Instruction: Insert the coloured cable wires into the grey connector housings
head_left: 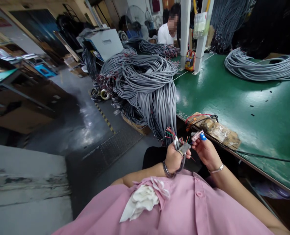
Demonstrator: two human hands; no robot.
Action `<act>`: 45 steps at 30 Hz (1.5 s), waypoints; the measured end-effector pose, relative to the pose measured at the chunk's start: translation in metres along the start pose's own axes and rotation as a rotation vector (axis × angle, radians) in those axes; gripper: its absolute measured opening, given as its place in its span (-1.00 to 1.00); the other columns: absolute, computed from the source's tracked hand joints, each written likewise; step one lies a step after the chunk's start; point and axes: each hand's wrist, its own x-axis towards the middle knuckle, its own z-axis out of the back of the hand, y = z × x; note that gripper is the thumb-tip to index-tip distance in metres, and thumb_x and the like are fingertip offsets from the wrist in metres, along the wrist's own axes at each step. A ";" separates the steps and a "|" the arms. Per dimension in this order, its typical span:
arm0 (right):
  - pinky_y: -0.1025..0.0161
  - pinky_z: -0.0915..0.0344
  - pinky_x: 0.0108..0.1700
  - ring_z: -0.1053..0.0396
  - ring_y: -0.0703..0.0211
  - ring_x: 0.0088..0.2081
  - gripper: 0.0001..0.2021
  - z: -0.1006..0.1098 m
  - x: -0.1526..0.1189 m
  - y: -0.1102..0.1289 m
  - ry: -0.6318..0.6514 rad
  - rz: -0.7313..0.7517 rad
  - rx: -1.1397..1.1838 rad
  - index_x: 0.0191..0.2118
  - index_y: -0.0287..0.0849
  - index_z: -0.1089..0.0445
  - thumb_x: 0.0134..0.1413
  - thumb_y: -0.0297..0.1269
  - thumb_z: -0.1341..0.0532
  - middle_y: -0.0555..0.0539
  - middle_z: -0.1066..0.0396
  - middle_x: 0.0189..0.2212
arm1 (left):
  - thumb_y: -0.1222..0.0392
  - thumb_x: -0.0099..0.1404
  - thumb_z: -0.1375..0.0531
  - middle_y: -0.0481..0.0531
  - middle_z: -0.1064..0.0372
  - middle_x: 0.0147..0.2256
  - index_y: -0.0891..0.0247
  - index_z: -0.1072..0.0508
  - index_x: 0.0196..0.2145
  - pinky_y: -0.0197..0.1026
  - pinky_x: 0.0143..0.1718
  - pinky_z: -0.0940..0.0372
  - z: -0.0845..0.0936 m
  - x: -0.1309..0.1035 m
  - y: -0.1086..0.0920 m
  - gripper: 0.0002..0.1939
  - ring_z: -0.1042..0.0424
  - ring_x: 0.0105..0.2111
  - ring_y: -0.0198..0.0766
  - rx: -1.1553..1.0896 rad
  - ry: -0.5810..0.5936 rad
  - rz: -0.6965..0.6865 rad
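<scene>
My left hand is closed around grey cables whose stripped ends fan out in thin red, green and white wires. A grey strip lies across its fingers; I cannot make out what it is. Close on the right, my right hand pinches a small pinkish piece between thumb and fingers. Blue tape covers a fingertip of that hand. Both hands are in front of my pink shirt, beside the green table's edge.
A big heap of grey cables hangs off the green table. A taped wooden block with wires sits at the near edge. Farther back are a cable coil, white posts and a seated person.
</scene>
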 end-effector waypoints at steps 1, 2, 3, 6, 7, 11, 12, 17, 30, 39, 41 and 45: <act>0.34 -0.27 -0.44 -0.26 0.30 -0.48 -0.73 0.000 0.001 0.000 -0.020 0.006 -0.004 -0.35 -0.15 -0.43 0.04 -0.03 -0.25 0.04 -0.32 -0.50 | -0.01 0.08 -0.29 0.00 -0.39 -0.60 0.36 -0.41 -0.42 -0.36 -0.69 -0.10 0.000 0.002 0.001 -0.67 -0.32 -0.68 -0.39 0.020 -0.008 -0.017; 0.34 -0.27 -0.46 -0.26 0.30 -0.48 -0.70 0.000 0.002 0.000 -0.035 0.006 -0.005 -0.35 -0.15 -0.43 0.04 0.02 -0.23 0.04 -0.33 -0.51 | -0.01 0.09 -0.29 0.00 -0.39 -0.60 0.36 -0.42 -0.42 -0.35 -0.67 -0.14 0.001 0.004 0.001 -0.67 -0.33 -0.67 -0.38 0.039 -0.013 -0.027; 0.34 -0.27 -0.46 -0.26 0.29 -0.49 -0.68 0.000 0.003 0.000 -0.045 -0.002 -0.003 -0.36 -0.15 -0.44 0.03 0.05 -0.23 0.03 -0.33 -0.51 | -0.01 0.09 -0.29 0.00 -0.39 -0.59 0.36 -0.42 -0.42 -0.34 -0.66 -0.16 0.001 0.006 0.001 -0.67 -0.33 -0.67 -0.38 0.053 -0.020 -0.033; 0.35 -0.28 -0.45 -0.30 0.29 -0.47 -0.71 0.000 0.005 0.004 -0.058 -0.050 0.004 -0.40 -0.14 -0.44 0.00 0.01 -0.27 0.03 -0.38 -0.51 | 0.00 0.11 -0.27 0.00 -0.39 -0.59 0.35 -0.41 -0.43 -0.35 -0.65 -0.19 0.001 0.010 0.001 -0.69 -0.34 -0.66 -0.37 0.052 -0.046 -0.043; 0.35 -0.29 -0.43 -0.32 0.29 -0.46 -0.74 -0.001 0.005 0.006 -0.067 -0.060 0.007 -0.39 -0.14 -0.45 -0.01 -0.03 -0.29 0.02 -0.42 -0.48 | 0.01 0.12 -0.27 0.00 -0.39 -0.59 0.35 -0.41 -0.43 -0.35 -0.65 -0.18 0.000 0.011 0.001 -0.70 -0.34 -0.66 -0.38 0.041 -0.051 -0.045; 0.35 -0.33 -0.35 -0.39 0.26 -0.35 -0.76 -0.002 0.005 0.007 -0.114 -0.057 0.041 -0.32 -0.15 -0.49 -0.01 -0.08 -0.31 -0.04 -0.51 -0.31 | 0.03 0.12 -0.27 0.00 -0.39 -0.59 0.35 -0.39 -0.43 -0.37 -0.68 -0.14 -0.002 0.013 0.002 -0.71 -0.34 -0.67 -0.38 0.021 -0.032 -0.026; 0.35 -0.34 -0.34 -0.39 0.25 -0.34 -0.76 -0.002 0.005 0.006 -0.121 -0.052 0.048 -0.31 -0.15 -0.50 -0.01 -0.08 -0.31 -0.05 -0.52 -0.29 | 0.04 0.11 -0.27 0.00 -0.39 -0.59 0.35 -0.38 -0.44 -0.37 -0.68 -0.15 -0.002 0.013 0.003 -0.71 -0.34 -0.67 -0.38 0.025 -0.023 -0.016; 0.34 -0.34 -0.32 -0.40 0.26 -0.34 -0.73 -0.002 0.006 0.002 -0.108 -0.037 0.075 -0.28 -0.15 -0.49 -0.01 -0.06 -0.31 -0.04 -0.52 -0.29 | 0.04 0.09 -0.29 -0.02 -0.38 -0.61 0.33 -0.36 -0.42 -0.34 -0.65 -0.21 -0.001 0.013 0.012 -0.70 -0.32 -0.68 -0.37 0.025 -0.013 0.007; 0.29 -0.37 -0.38 -0.38 0.24 -0.42 -0.75 0.046 -0.007 -0.003 -0.157 -0.116 0.037 -0.31 -0.10 -0.47 0.01 -0.03 -0.27 -0.03 -0.48 -0.37 | 0.00 0.03 -0.33 0.03 -0.42 -0.55 0.35 -0.41 -0.41 -0.25 -0.46 -0.31 0.019 0.013 0.037 -0.66 -0.40 -0.56 -0.32 0.169 0.063 0.119; 0.35 -0.34 -0.41 -0.34 0.30 -0.45 -0.82 0.085 -0.036 -0.005 -0.254 -0.030 -0.190 -0.32 -0.14 -0.48 -0.05 -0.18 -0.34 -0.02 -0.45 -0.40 | 0.08 -0.07 -0.39 0.09 -0.47 -0.35 0.35 -0.51 -0.23 -0.32 -0.44 -0.23 0.027 0.011 0.063 -0.56 -0.36 -0.47 -0.37 0.234 0.216 0.197; 0.34 -0.33 -0.42 -0.33 0.29 -0.45 -0.81 0.085 -0.041 -0.005 -0.261 -0.015 -0.254 -0.31 -0.14 -0.48 -0.05 -0.18 -0.34 -0.03 -0.45 -0.40 | 0.08 -0.03 -0.37 0.14 -0.47 -0.30 0.36 -0.52 -0.23 -0.35 -0.48 -0.19 0.029 0.006 0.056 -0.59 -0.37 -0.44 -0.36 0.198 0.233 0.195; 0.34 -0.30 -0.41 -0.30 0.29 -0.45 -0.78 0.071 -0.051 -0.005 -0.161 0.013 -0.456 -0.23 -0.14 -0.49 -0.02 -0.18 -0.32 -0.05 -0.45 -0.38 | 0.05 0.05 -0.30 0.17 -0.47 -0.33 0.36 -0.50 -0.22 -0.39 -0.68 0.12 0.036 -0.007 0.039 -0.62 -0.33 -0.55 -0.41 0.098 0.337 0.309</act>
